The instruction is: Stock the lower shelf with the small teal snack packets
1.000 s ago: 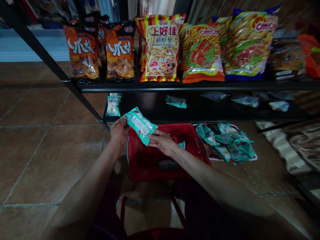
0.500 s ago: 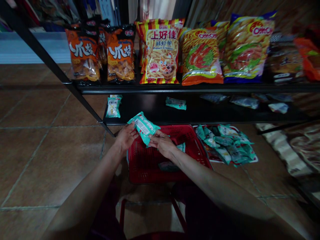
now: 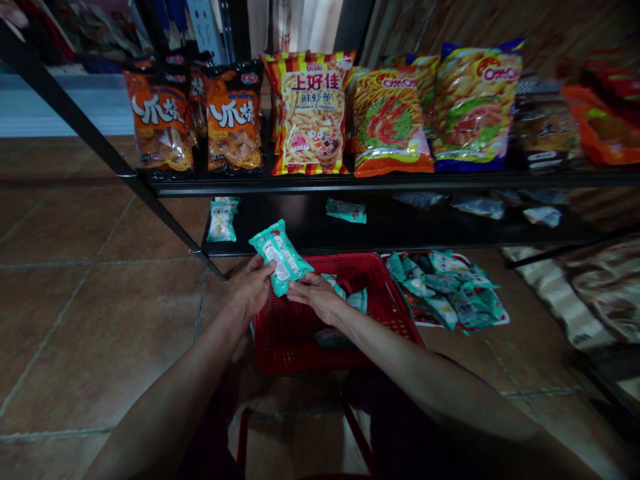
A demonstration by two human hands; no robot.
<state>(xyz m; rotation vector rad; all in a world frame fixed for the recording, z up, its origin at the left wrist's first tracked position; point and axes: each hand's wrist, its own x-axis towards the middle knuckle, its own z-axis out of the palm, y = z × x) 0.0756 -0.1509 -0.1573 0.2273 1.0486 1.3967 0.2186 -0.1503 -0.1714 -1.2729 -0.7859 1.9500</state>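
Observation:
A teal snack packet (image 3: 281, 257), with a white label panel facing up, is held tilted between both hands above a red basket (image 3: 300, 360). My left hand (image 3: 254, 285) grips its lower left edge, thumb on top. At its right corner, my right hand (image 3: 316, 297) pinches it with closed fingers. Inside the basket lie a few more teal packets (image 3: 357, 300), partly hidden by my right hand and forearm. On the lower black shelf (image 3: 285, 208) ahead, a teal packet (image 3: 223, 220) stands at the left end and another teal packet (image 3: 346, 211) lies flat near the middle.
A red-and-white tray (image 3: 503, 319) heaped with teal packets (image 3: 453, 287) sits on the tiled floor right of the basket. Larger snack bags (image 3: 313, 117) line the upper shelf. A black shelf post (image 3: 107, 150) slants down at left. Red stool legs (image 3: 243, 437) show below.
The teal packet has turned slightly, showing more of its labelled face. My left hand has closed its thumb over the packet's edge. The whole view has shifted a little.

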